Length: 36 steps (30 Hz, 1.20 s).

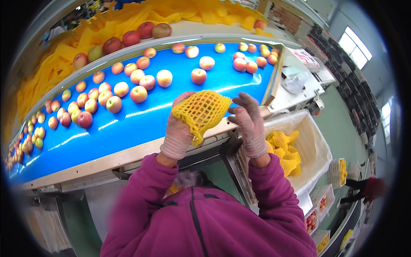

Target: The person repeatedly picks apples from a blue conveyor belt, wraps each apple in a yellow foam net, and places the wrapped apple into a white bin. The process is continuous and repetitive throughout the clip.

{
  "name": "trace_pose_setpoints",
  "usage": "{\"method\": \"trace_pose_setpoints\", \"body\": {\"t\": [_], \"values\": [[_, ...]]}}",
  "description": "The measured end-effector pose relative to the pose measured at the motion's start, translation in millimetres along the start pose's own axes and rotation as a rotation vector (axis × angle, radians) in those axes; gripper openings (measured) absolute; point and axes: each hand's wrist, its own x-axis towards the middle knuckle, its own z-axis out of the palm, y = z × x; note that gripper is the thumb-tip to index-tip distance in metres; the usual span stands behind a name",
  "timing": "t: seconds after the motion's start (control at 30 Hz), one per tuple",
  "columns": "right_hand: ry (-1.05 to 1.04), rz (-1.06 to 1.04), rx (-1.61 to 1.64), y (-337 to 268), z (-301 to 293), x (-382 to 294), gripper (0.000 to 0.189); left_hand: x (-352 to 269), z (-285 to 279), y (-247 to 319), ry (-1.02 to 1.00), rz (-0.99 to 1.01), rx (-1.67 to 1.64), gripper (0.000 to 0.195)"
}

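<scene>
Over the near edge of a blue conveyor belt [179, 96], my gloved left hand [178, 135] holds an apple in a yellow foam net sleeve [204, 110]. Reddish fruit shows through the mesh, and one end of the sleeve hangs loose. Just right of the sleeve is my gloved right hand [250, 128], its fingers apart and holding nothing. Many loose red and green apples [138, 94] lie on the belt beyond and to the left.
A lined crate [316, 138] with netted apples [282, 149] stands right of the belt. Yellow foam sleeves [192, 13] and larger apples [112, 45] lie on the ledge behind. More crates [335, 173] and a person [369, 189] are farther right.
</scene>
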Motion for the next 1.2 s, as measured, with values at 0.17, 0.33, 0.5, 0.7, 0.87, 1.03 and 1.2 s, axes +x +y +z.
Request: {"method": "trace_pose_setpoints", "body": {"t": [0.17,0.33,0.5,0.7,0.87,1.03,1.2], "values": [[-0.003,0.265,0.200,8.7,-42.1,-12.1,0.039,-1.0,38.2,-6.0,-0.242,-0.187,-0.214,0.070],[0.160,0.314,0.416,33.4,-124.3,-25.6,0.034,6.6,88.0,-31.3,-0.486,-0.640,-0.984,0.072],[0.420,0.325,0.103,47.8,-249.9,-50.8,0.032,23.2,153.7,-96.5,-0.660,-0.961,-1.006,0.072],[0.576,0.673,-0.536,95.1,-368.3,-60.6,0.027,26.2,192.4,-142.7,-0.733,-1.217,-0.760,0.051],[0.594,0.593,-1.170,149.1,-448.0,-8.1,0.037,49.6,167.6,-155.3,-0.740,-1.117,-0.696,0.044],[0.638,-0.059,-0.464,107.7,-406.3,135.2,0.024,95.2,130.2,-157.4,-0.779,-0.941,-0.466,0.039],[-0.102,-0.134,-0.289,103.9,-224.6,269.5,0.020,121.9,103.9,-147.0,-0.505,-0.961,-0.369,0.043]]}}
